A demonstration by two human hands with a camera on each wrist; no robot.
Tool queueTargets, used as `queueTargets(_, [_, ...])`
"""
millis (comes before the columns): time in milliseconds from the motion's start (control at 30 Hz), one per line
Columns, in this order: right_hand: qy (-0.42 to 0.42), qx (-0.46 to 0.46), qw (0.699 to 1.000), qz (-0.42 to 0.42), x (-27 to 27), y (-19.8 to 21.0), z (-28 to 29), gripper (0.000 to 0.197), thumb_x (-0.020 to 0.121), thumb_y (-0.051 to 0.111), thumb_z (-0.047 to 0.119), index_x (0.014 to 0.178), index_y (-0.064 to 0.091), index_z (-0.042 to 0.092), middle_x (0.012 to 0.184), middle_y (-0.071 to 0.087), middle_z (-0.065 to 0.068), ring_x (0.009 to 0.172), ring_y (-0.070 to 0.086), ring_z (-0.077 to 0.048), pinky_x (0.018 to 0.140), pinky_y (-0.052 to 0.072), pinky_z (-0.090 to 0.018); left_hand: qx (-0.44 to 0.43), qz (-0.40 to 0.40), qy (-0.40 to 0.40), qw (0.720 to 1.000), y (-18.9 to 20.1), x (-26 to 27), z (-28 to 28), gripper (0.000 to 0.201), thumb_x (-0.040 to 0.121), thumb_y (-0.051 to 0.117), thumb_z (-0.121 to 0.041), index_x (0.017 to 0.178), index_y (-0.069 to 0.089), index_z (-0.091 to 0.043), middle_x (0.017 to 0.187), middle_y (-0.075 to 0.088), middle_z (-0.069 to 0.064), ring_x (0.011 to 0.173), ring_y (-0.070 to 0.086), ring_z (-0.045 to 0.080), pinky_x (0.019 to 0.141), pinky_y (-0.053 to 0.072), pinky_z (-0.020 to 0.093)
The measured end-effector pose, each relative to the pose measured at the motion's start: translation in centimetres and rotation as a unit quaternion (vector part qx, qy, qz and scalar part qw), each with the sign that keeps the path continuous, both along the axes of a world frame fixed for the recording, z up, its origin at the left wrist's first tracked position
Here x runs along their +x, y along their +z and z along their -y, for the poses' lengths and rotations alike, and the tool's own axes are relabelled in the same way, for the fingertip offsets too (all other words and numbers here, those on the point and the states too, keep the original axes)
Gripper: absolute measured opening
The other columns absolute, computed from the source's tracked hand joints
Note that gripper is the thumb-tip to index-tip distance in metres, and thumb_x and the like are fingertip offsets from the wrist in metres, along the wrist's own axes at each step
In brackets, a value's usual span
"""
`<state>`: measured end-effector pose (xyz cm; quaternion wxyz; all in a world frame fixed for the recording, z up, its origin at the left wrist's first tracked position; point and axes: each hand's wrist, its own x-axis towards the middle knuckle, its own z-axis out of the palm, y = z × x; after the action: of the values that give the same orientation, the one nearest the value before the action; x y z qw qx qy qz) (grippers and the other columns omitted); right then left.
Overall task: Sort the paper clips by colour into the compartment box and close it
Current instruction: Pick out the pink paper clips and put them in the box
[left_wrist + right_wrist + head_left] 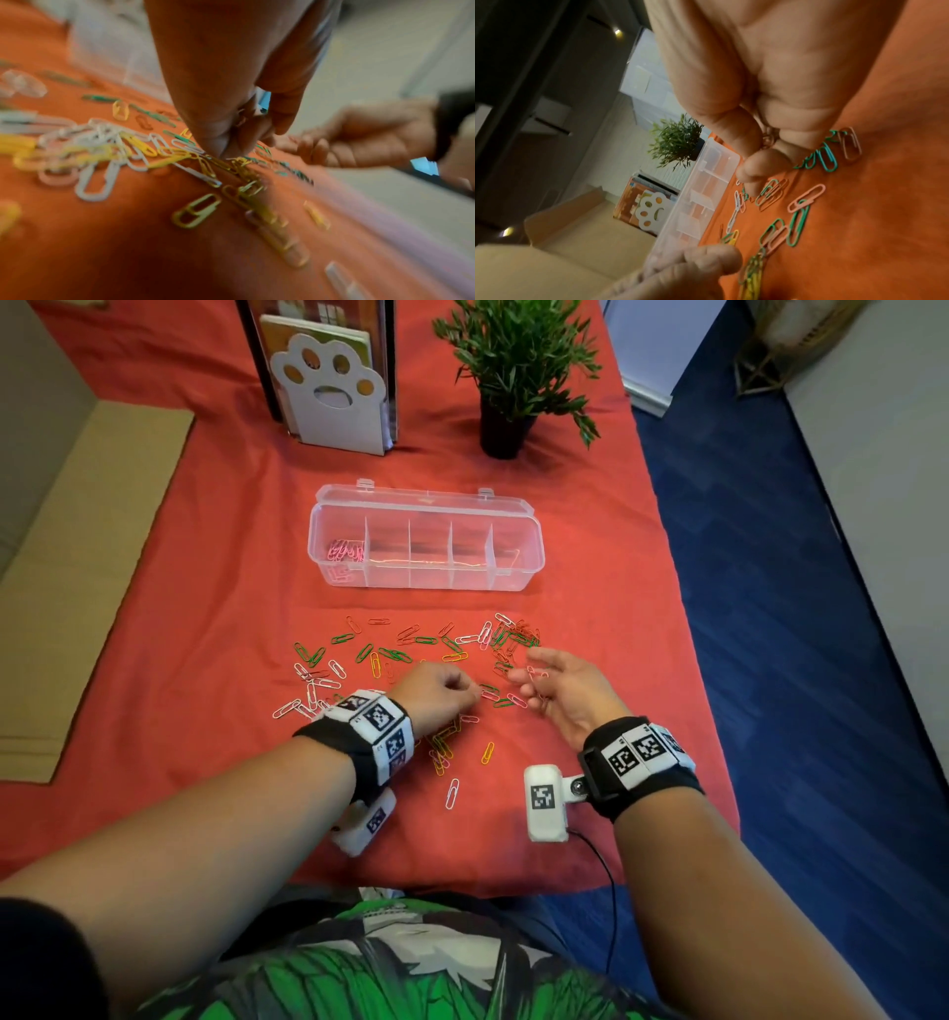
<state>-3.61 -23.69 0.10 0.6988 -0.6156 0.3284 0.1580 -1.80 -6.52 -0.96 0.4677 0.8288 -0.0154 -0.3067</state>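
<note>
A clear compartment box (529,557) stands open at mid-table, with pink clips (346,552) in its leftmost compartment. Green, white, yellow, red and pink paper clips (390,654) lie scattered on the red cloth in front of it. My left hand (462,688) is curled knuckles-up over the pile, fingertips (218,148) down on the cloth, and a pinkish clip (241,118) shows inside its grip. My right hand (534,683) lies palm-up just to the right, its thumb and fingers loosely curled round a few pink clips (536,675); the right wrist view shows these clips (767,137) pinched.
A potted plant (508,367) and a paw-shaped bookend with books (334,397) stand behind the box. A cardboard sheet (87,567) lies at the left. The table's right edge (683,608) drops to blue floor. A yellow cluster (444,747) lies near my left wrist.
</note>
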Motion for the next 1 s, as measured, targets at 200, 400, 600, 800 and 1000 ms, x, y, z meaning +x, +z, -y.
queueTargets(200, [0.069, -0.089, 0.994, -0.01, -0.1, -0.1, 0.3, 0.035, 0.091, 0.04, -0.004, 0.122, 0.047, 0.012, 0.081, 0.066, -0.004, 0.046, 0.046, -0.004, 0.038, 0.034, -0.014, 0.193, 0.213, -0.216, 0.933, -1.2, -0.6, 0.0, 0.024, 0.081, 0.062, -0.027, 0.104, 0.067, -0.021, 0.105, 0.063, 0.007, 0.103, 0.058, 0.026, 0.086, 0.043, 0.03])
queueTargets(400, [0.108, -0.162, 0.981, 0.016, -0.1, 0.1, 0.7, 0.05, 0.088, 0.031, -0.014, 0.129, 0.047, 0.007, 0.106, 0.057, -0.008, 0.038, 0.053, 0.0, 0.037, 0.04, -0.011, 0.204, 0.233, -0.263, 0.914, -1.2, -1.0, 0.3, 0.018, 0.087, 0.049, -0.019, 0.097, 0.063, -0.013, 0.105, 0.057, 0.011, 0.099, 0.058, 0.03, 0.085, 0.047, 0.036])
queueTargets(600, [0.099, -0.29, 0.95, 0.067, -0.1, -0.5, 1.5, 0.032, 0.088, 0.04, -0.003, 0.107, 0.065, 0.006, 0.09, 0.062, -0.008, 0.067, 0.052, -0.011, 0.058, 0.041, -0.019, 0.139, 0.15, -0.142, 0.969, 0.4, -0.7, 0.9, 0.014, 0.089, 0.045, -0.015, 0.082, 0.056, -0.009, 0.098, 0.06, 0.016, 0.094, 0.055, 0.028, 0.079, 0.038, 0.033])
queueTargets(800, [0.27, -0.459, 0.846, 0.02, -0.6, -1.8, 0.9, 0.015, 0.082, 0.06, 0.016, 0.095, 0.064, 0.012, 0.088, 0.063, -0.011, 0.086, 0.059, -0.025, 0.074, 0.04, -0.023, -0.199, -0.267, 0.176, 0.926, 2.5, 0.4, 1.0, 0.023, 0.08, 0.034, -0.009, 0.061, 0.046, -0.015, 0.047, 0.052, -0.001, 0.04, 0.042, 0.011, 0.045, 0.029, 0.017])
queueTargets(1000, [0.299, -0.525, 0.795, 0.052, -1.6, -2.5, -0.6, 0.028, 0.079, 0.064, 0.015, 0.105, 0.056, 0.009, 0.11, 0.049, -0.016, 0.103, 0.053, -0.036, 0.089, 0.047, -0.042, -0.087, -0.123, 0.118, 0.981, 0.9, 0.6, 1.4, 0.017, 0.081, 0.059, -0.021, 0.064, 0.057, -0.02, 0.054, 0.049, -0.004, 0.037, 0.042, 0.006, 0.042, 0.034, 0.016])
